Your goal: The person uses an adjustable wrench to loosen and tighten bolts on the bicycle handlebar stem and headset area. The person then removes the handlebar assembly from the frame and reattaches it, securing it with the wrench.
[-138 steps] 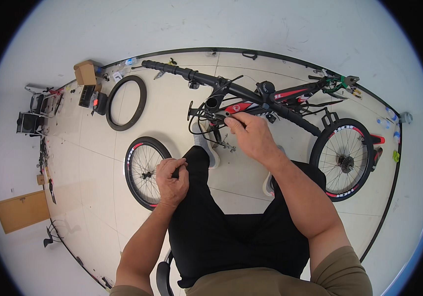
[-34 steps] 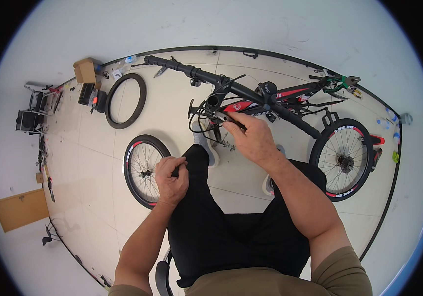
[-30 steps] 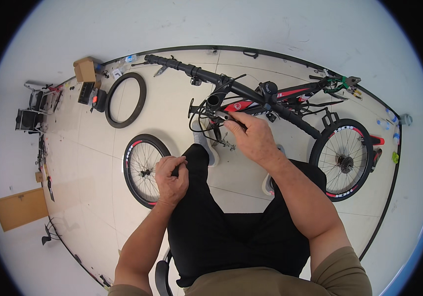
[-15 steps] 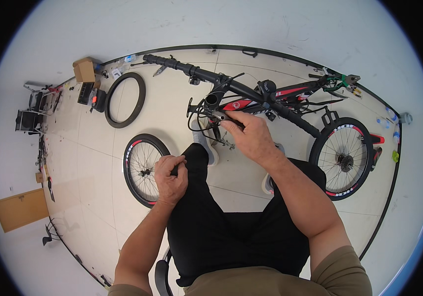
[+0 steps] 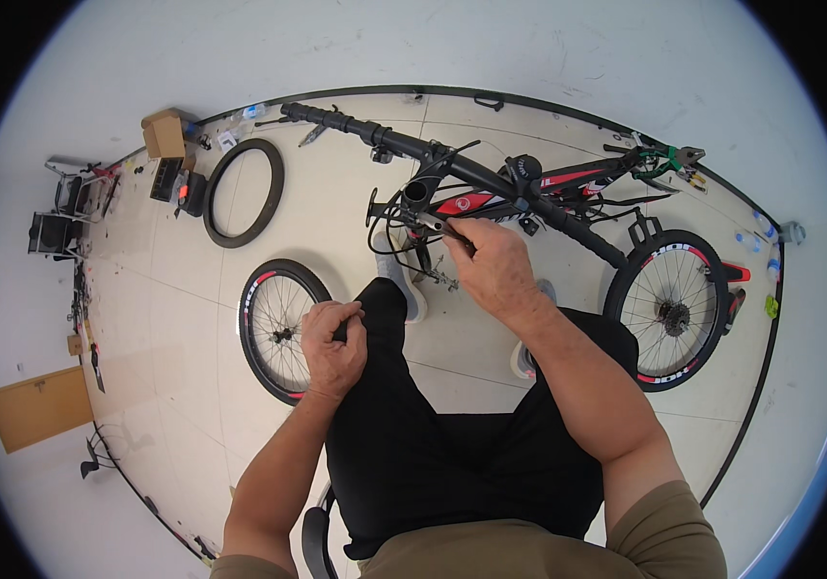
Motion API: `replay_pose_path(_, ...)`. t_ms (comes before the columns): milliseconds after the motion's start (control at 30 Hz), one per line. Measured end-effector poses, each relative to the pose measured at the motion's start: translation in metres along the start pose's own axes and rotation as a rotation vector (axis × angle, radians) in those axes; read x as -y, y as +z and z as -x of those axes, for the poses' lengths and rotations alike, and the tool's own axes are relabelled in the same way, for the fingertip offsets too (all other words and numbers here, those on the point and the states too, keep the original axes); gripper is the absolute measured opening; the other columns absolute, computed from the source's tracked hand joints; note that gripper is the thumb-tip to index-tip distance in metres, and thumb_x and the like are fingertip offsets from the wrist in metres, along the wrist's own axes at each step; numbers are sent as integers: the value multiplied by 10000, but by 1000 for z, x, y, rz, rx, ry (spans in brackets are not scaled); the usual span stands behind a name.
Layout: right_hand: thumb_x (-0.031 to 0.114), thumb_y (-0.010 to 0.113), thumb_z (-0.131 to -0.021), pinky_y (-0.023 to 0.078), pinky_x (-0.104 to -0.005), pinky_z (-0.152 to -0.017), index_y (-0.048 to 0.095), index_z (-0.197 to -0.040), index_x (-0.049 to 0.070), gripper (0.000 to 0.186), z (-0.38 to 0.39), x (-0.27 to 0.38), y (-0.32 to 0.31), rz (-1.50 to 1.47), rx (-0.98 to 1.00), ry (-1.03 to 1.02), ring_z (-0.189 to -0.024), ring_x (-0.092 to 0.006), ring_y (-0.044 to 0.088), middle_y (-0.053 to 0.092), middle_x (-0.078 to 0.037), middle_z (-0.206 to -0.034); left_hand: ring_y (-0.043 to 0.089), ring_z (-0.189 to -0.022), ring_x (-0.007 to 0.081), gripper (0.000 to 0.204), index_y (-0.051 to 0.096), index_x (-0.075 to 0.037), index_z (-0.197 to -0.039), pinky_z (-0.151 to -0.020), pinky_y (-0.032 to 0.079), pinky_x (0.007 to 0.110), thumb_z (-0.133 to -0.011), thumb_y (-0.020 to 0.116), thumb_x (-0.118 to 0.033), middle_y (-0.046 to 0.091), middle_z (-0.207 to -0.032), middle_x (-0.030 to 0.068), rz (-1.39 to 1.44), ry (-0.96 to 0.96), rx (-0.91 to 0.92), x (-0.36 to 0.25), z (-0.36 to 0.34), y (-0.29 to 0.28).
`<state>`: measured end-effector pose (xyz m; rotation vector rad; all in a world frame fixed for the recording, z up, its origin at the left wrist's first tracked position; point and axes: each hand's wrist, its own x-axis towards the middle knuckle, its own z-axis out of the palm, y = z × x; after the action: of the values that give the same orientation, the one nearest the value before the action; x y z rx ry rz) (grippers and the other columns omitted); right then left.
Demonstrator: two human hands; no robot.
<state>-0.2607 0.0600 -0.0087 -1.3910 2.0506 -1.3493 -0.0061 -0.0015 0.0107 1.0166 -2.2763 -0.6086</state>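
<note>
So, right hand [image 5: 496,270] kept a narrow grip on a slim dark tool [image 5: 461,238] at the front of the bike [image 5: 464,205], 12 o'clock; probably mid-adjustment. Left hand [image 5: 334,349] curled at 8 o'clock, contents unclear. Next move likely needed steady alignment.

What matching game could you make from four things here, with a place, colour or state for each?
Column one:
1. Right hand
2. Left hand
3. Loose tyre
4. Cardboard box

Column two:
A. Brown, with its top flaps open
B. Pinching a slim dark thing at the front of the bike
C. A black ring without spokes
D. Curled at the left knee

Right pairs: 1-B, 2-D, 3-C, 4-A
</note>
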Motion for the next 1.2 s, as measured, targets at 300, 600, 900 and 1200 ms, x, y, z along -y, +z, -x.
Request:
replay_pose_path(300, 140, 723, -834, 539, -417, -631, 686, -883, 57, 104, 1, 0, 9, 43, -77, -16, -697, -305, 672, 679, -107, -811, 662, -865, 249, 156, 702, -31, -951, -833, 497, 340, -830, 645, 50, 711, -869, 93, 12, -6, 0, 0, 0, -1)
replay_pose_path(600, 102, 755, -811, 528, -388, -600, 683, -890, 44, 122, 3, -6, 12, -15, -140, -60, -673, -282, 669, 673, -101, -792, 660, -870, 243, 159, 706, -37, -943, -835, 494, 339, -822, 650, 50, 715, -867, 85, -1, -9, -14, 0, 0, 0)
replay_pose_path(900, 103, 763, -815, 538, -387, -603, 685, -961, 28, 181, 3, -7, 13, -25, -152, -96, -693, -281, 682, 690, -120, -840, 651, -854, 244, 158, 712, -62, -908, -816, 467, 360, -781, 664, 20, 705, -819, 44, 20, -28, -47, 6, 1, 3)
replay_pose_path(1200, 153, 740, -878, 520, -368, -552, 686, -1079, 38, 238, 6, 9, 5, -39, -118, -97, -607, -272, 637, 669, -119, -830, 647, -854, 242, 147, 713, -53, -901, -807, 460, 359, -783, 661, 18, 704, -816, 43, 22, -28, -53, 4, 1, 1)
